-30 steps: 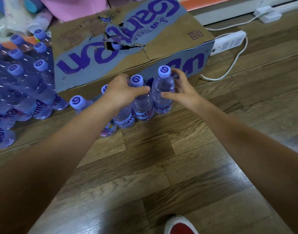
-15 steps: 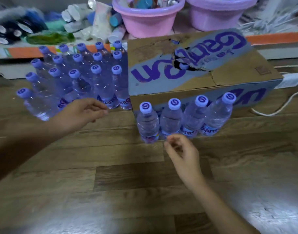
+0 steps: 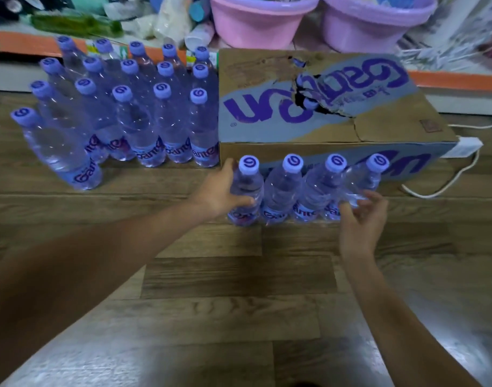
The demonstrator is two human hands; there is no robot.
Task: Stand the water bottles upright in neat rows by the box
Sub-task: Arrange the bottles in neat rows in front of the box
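A torn cardboard box [image 3: 317,107] with purple lettering sits on the wooden floor. Against its front stands a row of clear water bottles with purple caps. My left hand [image 3: 221,191] grips the leftmost bottle [image 3: 246,191] of that row around its body. My right hand [image 3: 360,222] curls its fingers on the lower part of the rightmost bottle [image 3: 363,182]. Two more bottles [image 3: 283,188] stand between them. To the left of the box stands a large block of several upright bottles [image 3: 144,118] in rows.
Two plastic basins, pink [image 3: 256,20] and lilac [image 3: 370,23], stand behind the box among clutter. A white power strip [image 3: 464,146] and cable [image 3: 434,188] lie at the box's right. Bare wooden floor [image 3: 239,289] lies in front of the row.
My left hand has swung from the left over to the front row and taken hold of its leftmost bottle. My right hand has shifted right onto the rightmost bottle.
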